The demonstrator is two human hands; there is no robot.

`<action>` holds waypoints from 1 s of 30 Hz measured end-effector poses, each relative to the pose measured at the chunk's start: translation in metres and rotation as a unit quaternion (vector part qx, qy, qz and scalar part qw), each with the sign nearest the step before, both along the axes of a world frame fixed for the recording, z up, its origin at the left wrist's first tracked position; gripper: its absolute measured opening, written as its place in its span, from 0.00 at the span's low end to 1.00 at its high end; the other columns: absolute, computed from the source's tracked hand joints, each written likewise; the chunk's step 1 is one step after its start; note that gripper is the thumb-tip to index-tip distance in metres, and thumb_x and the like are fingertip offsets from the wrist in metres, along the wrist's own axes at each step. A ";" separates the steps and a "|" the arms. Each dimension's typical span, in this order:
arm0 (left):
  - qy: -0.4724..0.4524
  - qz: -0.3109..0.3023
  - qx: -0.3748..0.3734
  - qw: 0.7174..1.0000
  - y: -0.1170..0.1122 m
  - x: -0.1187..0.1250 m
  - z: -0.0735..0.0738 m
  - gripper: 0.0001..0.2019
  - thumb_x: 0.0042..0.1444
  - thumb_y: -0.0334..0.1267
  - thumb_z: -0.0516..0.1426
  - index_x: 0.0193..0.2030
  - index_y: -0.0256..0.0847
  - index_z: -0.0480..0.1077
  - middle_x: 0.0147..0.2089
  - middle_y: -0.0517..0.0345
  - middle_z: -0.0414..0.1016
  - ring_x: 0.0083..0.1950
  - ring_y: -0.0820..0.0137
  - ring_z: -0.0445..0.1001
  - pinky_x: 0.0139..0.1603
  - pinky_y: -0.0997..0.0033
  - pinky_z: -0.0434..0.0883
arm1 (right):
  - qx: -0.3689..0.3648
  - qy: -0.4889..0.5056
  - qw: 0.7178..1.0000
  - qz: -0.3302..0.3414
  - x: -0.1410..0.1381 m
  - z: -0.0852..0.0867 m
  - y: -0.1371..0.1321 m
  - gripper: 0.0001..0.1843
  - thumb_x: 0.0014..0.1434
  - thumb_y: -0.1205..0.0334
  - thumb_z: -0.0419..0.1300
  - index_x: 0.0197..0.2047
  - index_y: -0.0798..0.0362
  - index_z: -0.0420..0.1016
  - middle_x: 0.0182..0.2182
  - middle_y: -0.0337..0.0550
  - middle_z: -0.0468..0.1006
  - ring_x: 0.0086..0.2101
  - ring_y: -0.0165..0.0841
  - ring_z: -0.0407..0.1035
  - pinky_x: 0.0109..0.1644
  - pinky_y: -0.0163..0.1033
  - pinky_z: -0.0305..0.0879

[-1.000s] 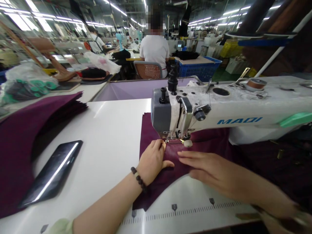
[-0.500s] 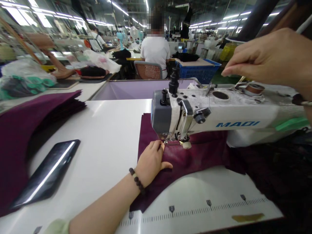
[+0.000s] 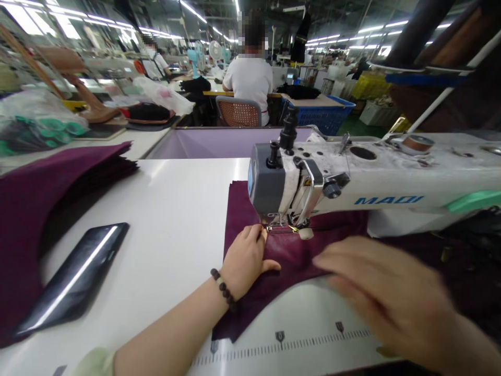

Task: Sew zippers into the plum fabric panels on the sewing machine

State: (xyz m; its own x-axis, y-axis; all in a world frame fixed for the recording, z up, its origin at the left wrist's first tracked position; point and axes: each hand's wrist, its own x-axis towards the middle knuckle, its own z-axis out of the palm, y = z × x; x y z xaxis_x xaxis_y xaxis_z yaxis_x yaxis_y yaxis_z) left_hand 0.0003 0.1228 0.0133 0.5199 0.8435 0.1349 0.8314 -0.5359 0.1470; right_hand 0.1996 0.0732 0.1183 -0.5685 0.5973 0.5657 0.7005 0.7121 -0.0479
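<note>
A burgundy leather-like panel (image 3: pixel 289 256) with a zipper (image 3: pixel 279 228) along it lies under the presser foot of the sewing machine (image 3: pixel 301 183). The zipper's gold-coloured slider shows close to the foot. My left hand (image 3: pixel 248 256) rests flat on the panel left of the needle area, fingertips near the zipper's end and thumb spread away. My right hand (image 3: pixel 391 287), somewhat blurred, hovers over the panel's right front part and the table edge. Its fingers reach out leftward, and nothing shows in them. Whether its fingertips touch the panel is unclear.
Burgundy pieces (image 3: pixel 78 172) are stacked at the left, with a dark phone (image 3: pixel 78 277) beside them. A printed ruler scale (image 3: pixel 301 342) runs along the white table's front. Behind stand a blue crate (image 3: pixel 324 112) and a seated person in white (image 3: pixel 250 78).
My right hand has come down from above the machine's arm to the front of the panel. My left hand keeps its place on the panel; the view has shifted slightly.
</note>
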 end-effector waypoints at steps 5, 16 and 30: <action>0.006 0.002 -0.003 1.000 0.000 0.000 -0.001 0.37 0.42 0.58 0.58 0.50 0.26 0.63 0.48 0.40 0.66 0.49 0.55 0.65 0.50 0.58 0.64 | -0.111 -0.052 0.989 -0.083 -0.033 -0.091 0.020 0.15 0.60 0.67 0.49 0.48 0.61 0.68 0.42 0.53 0.72 0.43 0.40 0.66 0.48 0.48 0.63; 0.005 -0.001 0.007 1.000 0.000 0.002 -0.004 0.37 0.39 0.57 0.60 0.48 0.27 0.65 0.46 0.43 0.67 0.48 0.56 0.65 0.52 0.60 0.64 | -0.210 -0.049 0.970 -0.109 -0.034 -0.115 0.034 0.25 0.58 0.66 0.54 0.58 0.58 0.59 0.54 0.50 0.62 0.54 0.40 0.56 0.57 0.51 0.56; -0.013 0.000 -0.003 1.000 0.001 0.001 -0.001 0.35 0.38 0.55 0.62 0.48 0.29 0.65 0.48 0.43 0.66 0.49 0.57 0.65 0.52 0.60 0.65 | -0.170 -0.085 0.974 -0.120 -0.037 -0.114 0.037 0.25 0.57 0.65 0.56 0.57 0.59 0.61 0.53 0.51 0.64 0.51 0.42 0.59 0.54 0.50 0.58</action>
State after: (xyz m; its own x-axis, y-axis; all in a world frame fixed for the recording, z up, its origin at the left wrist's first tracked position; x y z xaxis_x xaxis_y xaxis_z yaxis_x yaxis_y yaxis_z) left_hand 0.0017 0.1236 0.0124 0.5165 0.8442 0.1434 0.8271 -0.5352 0.1720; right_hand 0.1630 0.1099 0.0045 -0.4570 0.8616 0.2209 0.8638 0.4891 -0.1210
